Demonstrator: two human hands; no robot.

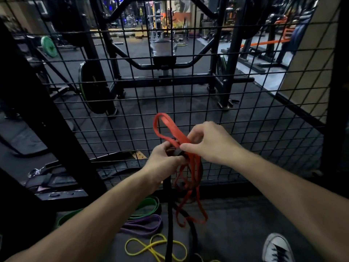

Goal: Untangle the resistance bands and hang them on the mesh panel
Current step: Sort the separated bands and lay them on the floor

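A red resistance band [166, 125] and a black band [168, 214] are tangled together in front of the black mesh panel [245, 114]. My left hand [164, 163] grips the black band where the two cross. My right hand [209, 142] pinches the red band just above that spot. A red loop sticks up above both hands, and more red loops hang below them. The black band drops straight down to the floor. On the floor lie a green band [149, 205], a purple band [143, 224] and a thin yellow band [156, 246], apart from the tangle.
The mesh panel stands upright close in front, with a thick black post [47, 120] to its left and a dark frame [338, 91] to its right. Straps and a metal clip [35, 172] lie at lower left. My shoe [276, 248] shows at lower right.
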